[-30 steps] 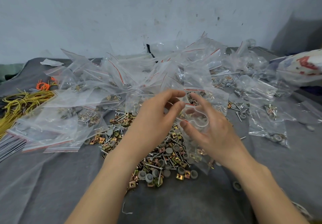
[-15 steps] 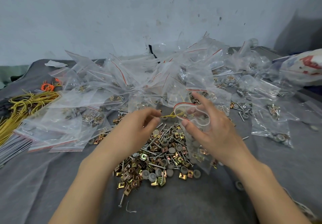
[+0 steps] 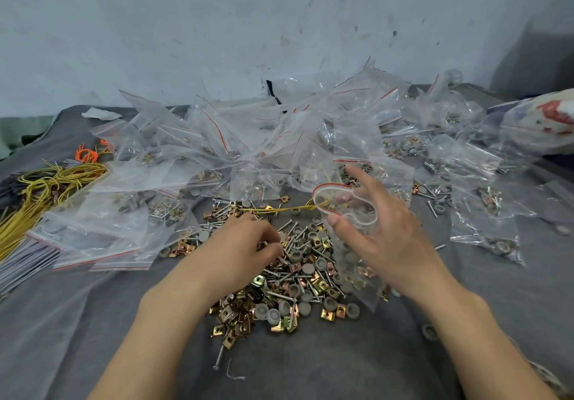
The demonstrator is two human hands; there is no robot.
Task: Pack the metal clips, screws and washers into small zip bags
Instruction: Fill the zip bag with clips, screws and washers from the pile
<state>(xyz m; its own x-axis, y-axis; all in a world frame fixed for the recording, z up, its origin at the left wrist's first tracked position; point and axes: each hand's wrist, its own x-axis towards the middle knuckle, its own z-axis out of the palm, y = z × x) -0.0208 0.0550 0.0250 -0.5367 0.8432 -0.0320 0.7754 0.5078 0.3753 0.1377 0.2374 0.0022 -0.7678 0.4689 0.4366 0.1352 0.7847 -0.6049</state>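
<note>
in the middle of the grey cloth there is a big pile of little parts: gold clips, long screws and round grey washers. they lie all mixed up, right in front of the person, so both hands can get to them fast.

the right hand grips a small zip bag near its top. the thumb and fingers spread the red-edged mouth wide so parts can drop in. the bag hangs just over the right side of the pile, close to the parts, so the trip is short. some washers and clips are already at its bottom.

the left hand is down on the pile with its fingers bent in, like it is picking at something. i cannot tell if it has a piece in its grip.

behind the pile is a heap of packed bags, pushed back out of the way. yellow wires lie off to the left.

i think this bag still needs more parts before it gets zipped.
</note>
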